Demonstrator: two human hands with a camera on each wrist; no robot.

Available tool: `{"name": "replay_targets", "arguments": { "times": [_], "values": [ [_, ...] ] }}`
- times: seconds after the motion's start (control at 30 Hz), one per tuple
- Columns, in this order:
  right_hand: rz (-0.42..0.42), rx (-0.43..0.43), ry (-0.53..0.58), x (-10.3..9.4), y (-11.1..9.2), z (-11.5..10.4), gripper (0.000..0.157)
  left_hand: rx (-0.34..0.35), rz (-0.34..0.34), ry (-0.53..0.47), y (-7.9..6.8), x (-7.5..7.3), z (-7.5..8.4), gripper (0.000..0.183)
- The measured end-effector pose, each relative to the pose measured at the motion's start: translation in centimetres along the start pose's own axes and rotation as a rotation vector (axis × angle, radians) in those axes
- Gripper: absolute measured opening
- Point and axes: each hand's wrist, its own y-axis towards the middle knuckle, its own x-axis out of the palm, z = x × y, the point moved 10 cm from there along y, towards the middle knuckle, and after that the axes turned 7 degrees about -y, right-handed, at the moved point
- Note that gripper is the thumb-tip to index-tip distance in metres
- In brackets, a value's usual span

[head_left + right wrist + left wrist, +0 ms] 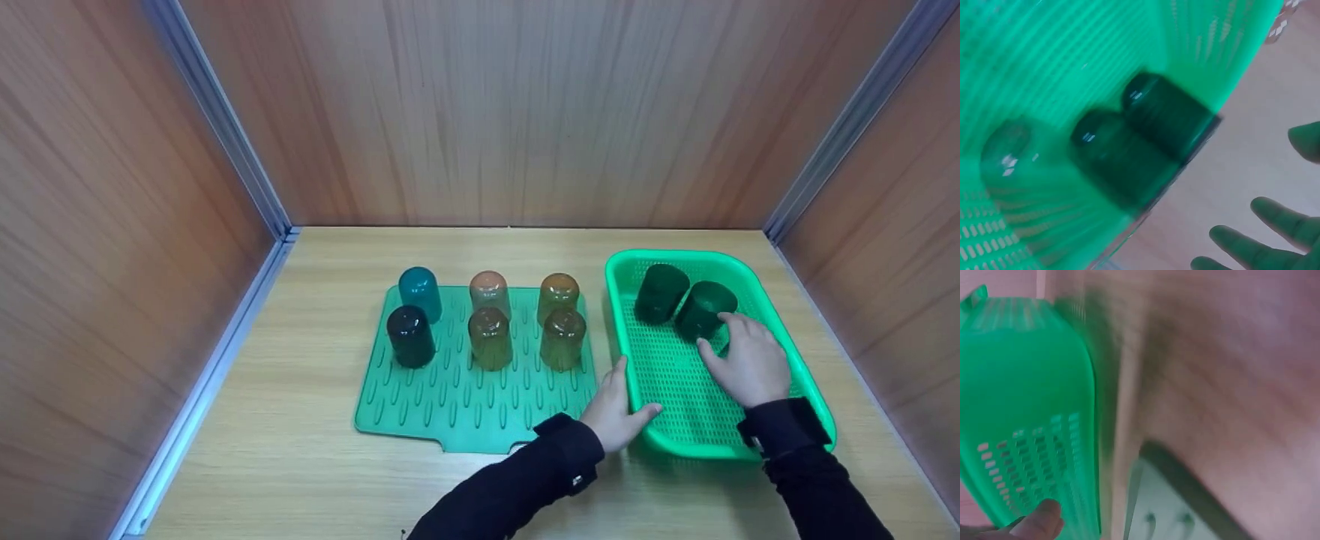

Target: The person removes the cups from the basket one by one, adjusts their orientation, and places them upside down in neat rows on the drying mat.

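Observation:
My right hand (750, 360) reaches into the green plastic basket (679, 442), thumb and fingers spread close beside a dark green glass (705, 307). Another dark glass (661, 292) stands against it at the basket's far end. The right wrist view has the right hand's fingers (1280, 225) apart from both glasses, and a paler clear glass (1008, 149) further left in the basket. At the basket's near left side is my left hand (615, 412), its fingers straight along the outer wall and its thumb over the rim. Only a fingertip (1044, 517) shows in the left wrist view.
Left of the basket lies a green ridged mat (472, 412). Several upside-down glasses stand on it in two rows, among them a blue glass (420, 294), a dark glass (411, 337) and an amber glass (562, 341). Wood-grain panels (510, 112) enclose the table's back and sides.

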Motion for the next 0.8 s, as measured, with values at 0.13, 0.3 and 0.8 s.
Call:
{"name": "replay_targets", "arguments": {
  "times": [0.13,0.3,0.8],
  "values": [
    [-0.092,0.066,-0.036,0.8,0.4,2.1,0.054,-0.075,0.021,-0.092,0.1,0.6,-0.9,0.087],
    [-0.249,0.128,-0.09,2.2,0.7,4.0,0.055,-0.085,0.04,-0.21,0.3,0.9,-1.4,0.081],
    [-0.492,0.189,-0.08,5.5,-0.1,5.6,0.021,-0.086,0.064,-0.423,0.2,1.7,-1.7,0.056]
  ]
}}
